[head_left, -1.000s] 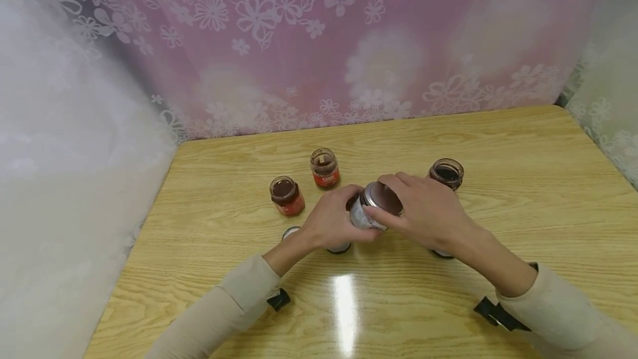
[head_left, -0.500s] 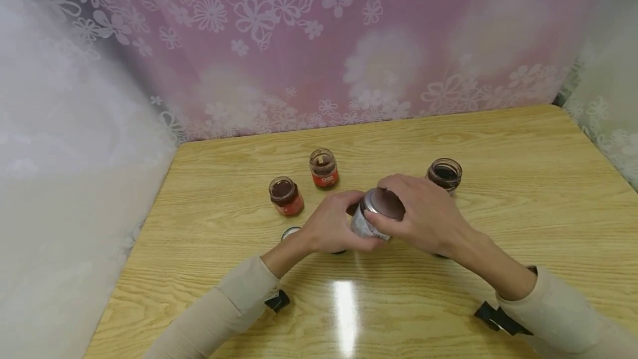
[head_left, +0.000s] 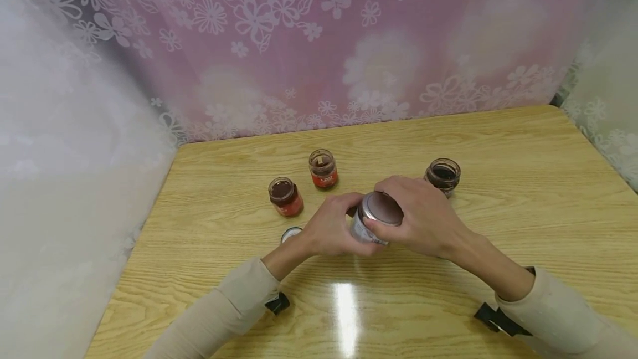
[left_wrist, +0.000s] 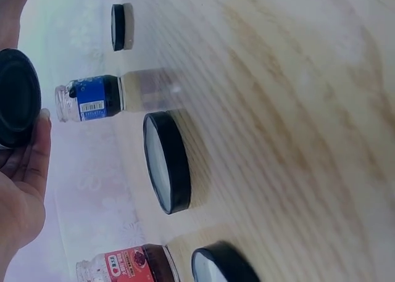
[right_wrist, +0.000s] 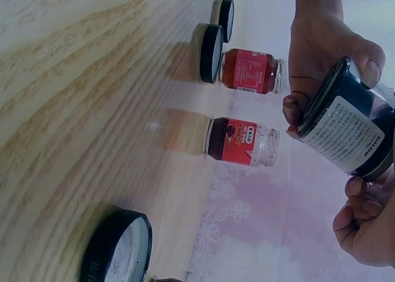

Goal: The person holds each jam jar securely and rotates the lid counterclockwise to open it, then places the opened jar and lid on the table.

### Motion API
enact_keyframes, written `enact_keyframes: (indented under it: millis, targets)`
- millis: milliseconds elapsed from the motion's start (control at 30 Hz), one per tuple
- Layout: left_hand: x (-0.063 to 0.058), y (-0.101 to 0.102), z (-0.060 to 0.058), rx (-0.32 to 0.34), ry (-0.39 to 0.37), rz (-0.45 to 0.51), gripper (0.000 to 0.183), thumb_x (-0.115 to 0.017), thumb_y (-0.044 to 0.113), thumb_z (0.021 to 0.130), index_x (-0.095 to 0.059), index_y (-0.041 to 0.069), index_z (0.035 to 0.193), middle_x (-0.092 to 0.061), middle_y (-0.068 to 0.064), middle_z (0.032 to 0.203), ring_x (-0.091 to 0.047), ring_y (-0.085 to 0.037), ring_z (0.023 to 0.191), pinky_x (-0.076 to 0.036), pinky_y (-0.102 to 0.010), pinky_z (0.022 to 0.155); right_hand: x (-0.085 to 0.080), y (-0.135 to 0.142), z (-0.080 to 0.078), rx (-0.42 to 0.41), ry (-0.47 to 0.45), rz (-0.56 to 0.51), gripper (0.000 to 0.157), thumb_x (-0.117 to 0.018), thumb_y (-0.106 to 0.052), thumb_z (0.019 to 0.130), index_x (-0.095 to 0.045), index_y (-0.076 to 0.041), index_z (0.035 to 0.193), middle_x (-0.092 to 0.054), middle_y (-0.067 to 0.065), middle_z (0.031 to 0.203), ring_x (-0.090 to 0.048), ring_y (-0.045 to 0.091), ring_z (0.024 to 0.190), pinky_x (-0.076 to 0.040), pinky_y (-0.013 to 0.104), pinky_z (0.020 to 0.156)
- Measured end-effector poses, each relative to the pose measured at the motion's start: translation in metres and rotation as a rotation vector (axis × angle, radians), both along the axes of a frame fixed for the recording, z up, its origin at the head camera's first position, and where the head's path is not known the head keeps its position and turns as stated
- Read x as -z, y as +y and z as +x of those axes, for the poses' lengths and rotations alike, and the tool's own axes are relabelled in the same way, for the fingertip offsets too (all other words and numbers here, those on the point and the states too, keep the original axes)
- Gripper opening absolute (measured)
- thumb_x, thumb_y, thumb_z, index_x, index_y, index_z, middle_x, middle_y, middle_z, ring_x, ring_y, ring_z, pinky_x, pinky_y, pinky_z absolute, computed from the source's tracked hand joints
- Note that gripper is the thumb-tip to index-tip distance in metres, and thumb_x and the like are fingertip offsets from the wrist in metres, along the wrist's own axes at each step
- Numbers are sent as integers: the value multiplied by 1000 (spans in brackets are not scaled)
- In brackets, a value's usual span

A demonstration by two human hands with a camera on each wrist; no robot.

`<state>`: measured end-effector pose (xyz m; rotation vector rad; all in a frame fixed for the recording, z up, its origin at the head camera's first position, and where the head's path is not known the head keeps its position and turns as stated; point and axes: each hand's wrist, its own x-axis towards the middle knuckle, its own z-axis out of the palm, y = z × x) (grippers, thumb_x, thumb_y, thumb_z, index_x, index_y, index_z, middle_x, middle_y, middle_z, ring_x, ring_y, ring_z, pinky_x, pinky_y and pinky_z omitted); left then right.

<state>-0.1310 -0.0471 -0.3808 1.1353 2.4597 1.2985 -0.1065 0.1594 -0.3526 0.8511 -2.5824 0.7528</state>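
Observation:
Both hands hold a glass jar with a whitish label and dark contents (head_left: 365,231) above the table, tilted. My left hand (head_left: 333,226) grips the jar's body. At its top, my right hand (head_left: 423,215) grips the lid (head_left: 384,208), its thumb and fingers on the rim. In the right wrist view, a printed white label shows on the held jar (right_wrist: 345,134). Its dark round base (left_wrist: 18,100) faces the left wrist view. Whether the lid is seated tight, I cannot tell.
Two lidless red-labelled jars (head_left: 286,197) (head_left: 323,169) stand on the wooden table (head_left: 224,181) at left. A lidless dark jar (head_left: 442,177), blue-labelled in the left wrist view, stands at right. Separate lids (left_wrist: 166,163) (right_wrist: 212,52) (right_wrist: 120,248) lie on the table.
Both hands have come slightly lower and nearer with the jar, and the lid's top now faces the head camera more. The lids partly visible under the hands earlier are now covered.

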Motion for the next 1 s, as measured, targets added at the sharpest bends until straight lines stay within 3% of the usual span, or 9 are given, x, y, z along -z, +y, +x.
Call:
enact_keyframes:
  millis: [233,633,867,1000]
  targets:
    - [4,2,4,-12,44,41,59,-83,34,64,-62,14,116,-62,13,99,-59,0,85,-50,-20,72,1,1,0,-36,20,-12,42,-69,-44,77,-63,-12,103,-63,-2,94,-55,11,76,-44,33,65]
    - [-4,3,22,18,-49,157,61,-84,26,63,-60,11,117,-65,6,98,-61,-2,83,-53,-23,67,-8,2,5,-187,35,-83,39,-70,-38,74,-61,-16,105,-59,-9,94,-52,6,80,-44,30,65]
    - [-2,3,27,96,-113,200,61,-84,21,63,-58,8,117,-65,1,99,-62,-3,86,-53,-22,72,-9,5,3,-347,40,-114,43,-68,-46,78,-61,-15,108,-59,-10,100,-52,7,87,-44,31,73]
    - [-1,2,27,151,-91,204,59,-83,22,64,-58,7,115,-66,1,99,-62,-2,88,-52,-22,74,-14,7,1,-424,43,-90,44,-68,-47,79,-61,-18,112,-57,-13,102,-51,4,85,-43,28,71]
